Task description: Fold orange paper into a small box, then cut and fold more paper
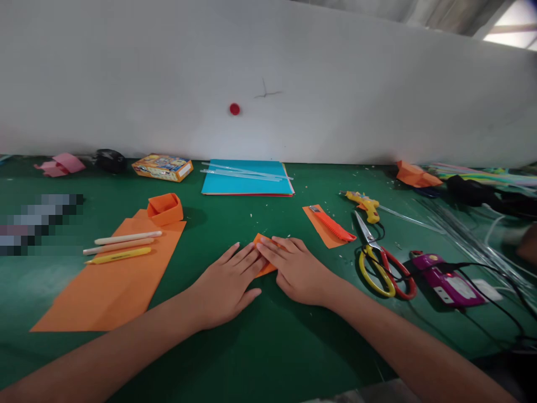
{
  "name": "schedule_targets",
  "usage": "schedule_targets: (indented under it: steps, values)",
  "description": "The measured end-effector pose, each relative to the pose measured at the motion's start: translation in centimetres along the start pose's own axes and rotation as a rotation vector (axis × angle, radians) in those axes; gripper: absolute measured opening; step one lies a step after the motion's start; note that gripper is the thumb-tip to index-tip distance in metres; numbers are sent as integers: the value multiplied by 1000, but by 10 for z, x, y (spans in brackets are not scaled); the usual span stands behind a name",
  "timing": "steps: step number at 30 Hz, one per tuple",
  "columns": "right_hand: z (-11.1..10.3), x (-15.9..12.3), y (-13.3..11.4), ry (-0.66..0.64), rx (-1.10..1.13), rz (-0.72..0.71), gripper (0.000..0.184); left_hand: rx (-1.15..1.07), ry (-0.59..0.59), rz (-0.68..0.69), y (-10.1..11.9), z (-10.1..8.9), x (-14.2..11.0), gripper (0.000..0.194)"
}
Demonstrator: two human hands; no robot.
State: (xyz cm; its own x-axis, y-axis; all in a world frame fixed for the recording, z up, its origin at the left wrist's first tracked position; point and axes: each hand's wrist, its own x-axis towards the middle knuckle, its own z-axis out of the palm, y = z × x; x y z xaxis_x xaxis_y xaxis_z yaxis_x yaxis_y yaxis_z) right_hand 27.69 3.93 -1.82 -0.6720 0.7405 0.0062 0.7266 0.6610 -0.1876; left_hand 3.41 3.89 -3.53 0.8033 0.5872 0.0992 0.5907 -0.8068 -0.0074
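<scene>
A small piece of orange paper [265, 270] lies on the green table between my hands, mostly covered by my fingers. My left hand [229, 285] rests flat, fingers stretched out, their tips on the paper's left part. From the other side, my right hand [300, 271] presses its extended fingers down on the same paper, close to the left fingertips. The paper's outline and any folds are largely hidden. Just right of my right hand, an orange box cutter [333, 224] lies on another orange paper piece [325, 238].
Scissors [375, 254], a yellow glue gun [364, 204] and a purple power strip [448, 280] with cables lie right. Orange sheets [113, 296] at left carry pens [119, 256] and a folded orange paper shape [165, 209]. Blue paper [245, 184] with clear sticks lies near the white wall.
</scene>
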Motion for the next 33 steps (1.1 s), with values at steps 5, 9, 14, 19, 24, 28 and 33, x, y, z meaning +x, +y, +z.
schedule_targets:
  steps: [5,9,14,19,24,28,33]
  values:
    - [-2,-1,0,-6,0,-6,67,-1,-18,13,0,-2,-1,64]
    - [-3,-2,0,12,11,-17,64,-2,-7,13,0,0,-1,65]
    - [-4,-2,-1,11,13,-15,65,-8,28,8,0,3,-2,65]
    - [-3,-1,-2,21,21,-6,65,-12,62,6,1,4,-2,64]
    - [0,-2,-3,39,9,-4,65,-1,74,-15,3,3,-1,52]
    - [0,-2,-2,34,11,-5,65,-7,74,-19,5,2,0,52]
    - [-1,-2,-2,32,5,-12,65,-26,67,-18,4,1,-1,52]
